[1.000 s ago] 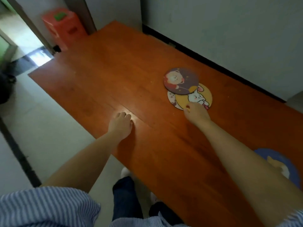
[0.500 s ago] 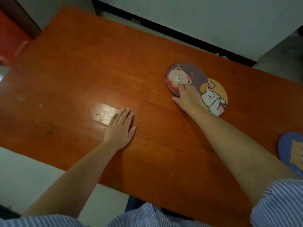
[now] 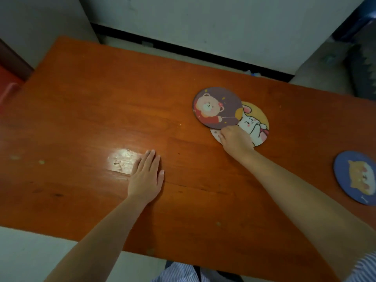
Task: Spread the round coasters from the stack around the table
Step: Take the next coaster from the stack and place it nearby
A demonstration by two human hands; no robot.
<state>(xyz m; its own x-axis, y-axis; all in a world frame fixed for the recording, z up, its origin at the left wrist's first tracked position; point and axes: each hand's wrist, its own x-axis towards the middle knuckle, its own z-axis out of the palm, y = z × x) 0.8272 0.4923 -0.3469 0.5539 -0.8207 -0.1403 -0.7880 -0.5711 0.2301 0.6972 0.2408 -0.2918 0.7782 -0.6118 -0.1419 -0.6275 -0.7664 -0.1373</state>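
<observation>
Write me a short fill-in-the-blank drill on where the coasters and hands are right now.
1. The bear coaster lies partly on top of the ____ coaster.
2. The left hand rests ____ on the table, palm down.
3. The blue coaster lies apart, at the table's ____ side.
4. The right hand touches the ____ of the overlapping pair.

Missing: rabbit; flat; right; near edge

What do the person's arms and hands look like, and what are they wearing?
Both forearms are bare, with no gloves, watch or rings visible on the left hand or the right hand. A blue-and-white striped sleeve shows at the lower right corner, and matching striped fabric runs along the bottom edge.
</observation>
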